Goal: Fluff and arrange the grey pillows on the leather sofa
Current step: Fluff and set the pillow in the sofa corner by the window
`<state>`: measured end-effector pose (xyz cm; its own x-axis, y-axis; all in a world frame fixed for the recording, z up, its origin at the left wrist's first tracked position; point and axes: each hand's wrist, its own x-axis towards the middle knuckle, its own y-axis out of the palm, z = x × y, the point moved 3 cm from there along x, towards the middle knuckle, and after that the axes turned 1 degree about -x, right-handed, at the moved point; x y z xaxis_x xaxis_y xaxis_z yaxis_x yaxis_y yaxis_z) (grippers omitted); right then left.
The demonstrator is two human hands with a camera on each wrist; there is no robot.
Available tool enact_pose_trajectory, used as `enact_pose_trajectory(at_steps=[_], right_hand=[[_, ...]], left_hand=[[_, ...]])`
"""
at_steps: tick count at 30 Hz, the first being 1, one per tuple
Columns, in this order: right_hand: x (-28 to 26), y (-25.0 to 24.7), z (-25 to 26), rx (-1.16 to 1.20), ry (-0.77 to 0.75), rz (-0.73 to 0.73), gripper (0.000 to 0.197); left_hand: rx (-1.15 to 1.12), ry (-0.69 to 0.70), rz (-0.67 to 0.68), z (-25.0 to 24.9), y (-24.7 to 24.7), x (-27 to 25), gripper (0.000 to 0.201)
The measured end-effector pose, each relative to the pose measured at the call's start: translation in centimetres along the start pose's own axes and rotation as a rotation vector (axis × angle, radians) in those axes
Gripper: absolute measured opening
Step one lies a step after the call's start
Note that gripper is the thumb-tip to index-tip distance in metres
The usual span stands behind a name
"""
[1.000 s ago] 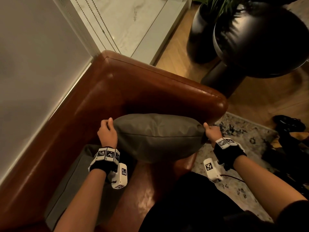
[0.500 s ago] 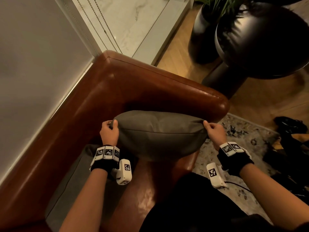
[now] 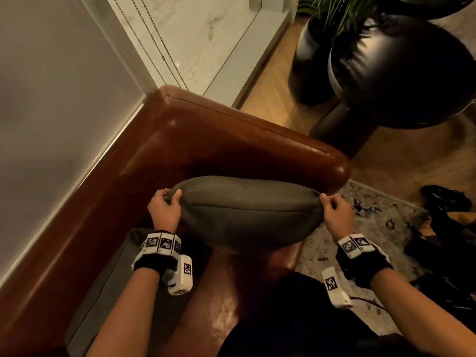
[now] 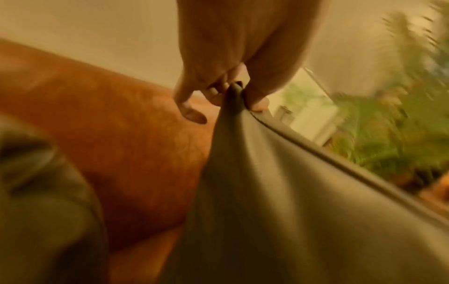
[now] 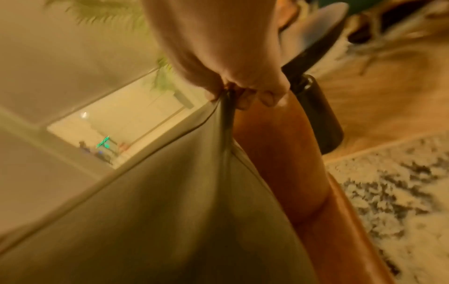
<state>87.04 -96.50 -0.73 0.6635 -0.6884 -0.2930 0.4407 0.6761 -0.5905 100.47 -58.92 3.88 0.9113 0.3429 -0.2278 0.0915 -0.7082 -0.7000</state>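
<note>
A grey pillow (image 3: 247,212) hangs edge-up above the seat of the brown leather sofa (image 3: 231,140), near its right armrest. My left hand (image 3: 167,202) pinches the pillow's upper left corner, and the left wrist view shows that corner (image 4: 234,92) caught between thumb and fingers. My right hand (image 3: 332,210) pinches the upper right corner (image 5: 227,96) the same way. A second grey pillow (image 3: 108,287) lies flat on the seat against the backrest, under my left forearm.
A pale wall (image 3: 51,86) runs behind the sofa back. Past the armrest stand a black round stool (image 3: 401,73) and a dark plant pot (image 3: 309,55) on wood floor. A patterned rug (image 3: 373,217) and dark clutter (image 3: 450,215) lie at the right.
Both hands have lifted the pillow slightly and shifted from its sides to pinching its top corners. The right hand has moved a little outward.
</note>
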Motion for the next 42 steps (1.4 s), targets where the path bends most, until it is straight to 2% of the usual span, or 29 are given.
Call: enact_pose_trajectory(at_steps=[4, 7, 10, 12, 15, 17, 19, 22, 25, 28, 30, 32, 33, 35, 38, 40, 42], right_hand=[[-0.4, 0.8, -0.3, -0.055, 0.054, 0.031, 0.03], [0.0, 0.8, -1.5, 0.059, 0.155, 0.073, 0.029], [0.0, 1.0, -2.0, 0.326, 0.397, 0.235, 0.004], [0.1, 1.0, -1.3, 0.302, 0.469, 0.314, 0.009], [0.8, 1.0, 0.0, 0.208, 0.478, 0.376, 0.023], [1.1, 1.2, 0.5, 0.313, 0.609, 0.458, 0.032], [1.0, 1.2, 0.5, 0.473, 0.744, 0.553, 0.027], [0.6, 1.8, 0.1, 0.646, 0.783, 0.567, 0.031], [-0.1, 2.7, 0.4, 0.608, 0.704, 0.493, 0.041], [-0.2, 1.1, 1.0, 0.249, 0.416, 0.464, 0.055], [-0.4, 0.1, 1.6, -0.042, 0.14, 0.368, 0.045], [-1.7, 1.0, 3.0, -0.278, -0.08, 0.212, 0.032], [-2.9, 2.2, 4.1, -0.311, -0.193, 0.178, 0.029], [-4.4, 3.7, 4.8, -0.316, -0.356, 0.198, 0.029], [-3.2, 0.3, 4.3, -0.234, -0.334, 0.118, 0.026], [-2.3, -1.2, 3.3, -0.245, -0.283, 0.077, 0.028], [-1.7, -0.8, 2.2, -0.272, -0.194, 0.116, 0.03]], left_hand=[[-0.019, -0.011, 0.045, -0.7, 1.2, -0.9, 0.035], [-0.052, -0.052, 0.103, -0.9, 1.3, -0.7, 0.041], [-0.028, -0.053, 0.123, -0.7, 0.9, -0.4, 0.042], [-0.023, -0.042, 0.155, -0.4, 0.9, -0.4, 0.041], [-0.033, -0.053, 0.187, -0.1, 1.1, -0.4, 0.042], [-0.036, -0.067, 0.192, 0.0, 1.1, -0.4, 0.041], [-0.019, -0.065, 0.182, 0.2, 0.8, -0.1, 0.041], [0.028, -0.071, 0.152, 0.6, 0.1, 0.6, 0.041], [0.029, -0.102, 0.129, 1.0, 0.0, 0.6, 0.045], [0.015, -0.138, 0.097, 1.6, 0.1, -0.1, 0.05], [-0.004, -0.134, 0.08, 1.5, 0.6, -0.9, 0.05], [-0.059, -0.065, 0.088, 0.5, 1.8, -2.0, 0.047], [-0.092, -0.015, 0.097, -0.1, 2.3, -2.5, 0.043], [-0.118, 0.05, 0.083, -0.6, 2.1, -2.6, 0.036], [-0.06, 0.013, -0.04, 0.5, -0.8, -0.2, 0.035], [-0.009, 0.021, -0.056, 1.2, -1.9, 0.7, 0.036], [-0.027, 0.028, -0.049, 1.0, -1.4, 0.6, 0.036]])
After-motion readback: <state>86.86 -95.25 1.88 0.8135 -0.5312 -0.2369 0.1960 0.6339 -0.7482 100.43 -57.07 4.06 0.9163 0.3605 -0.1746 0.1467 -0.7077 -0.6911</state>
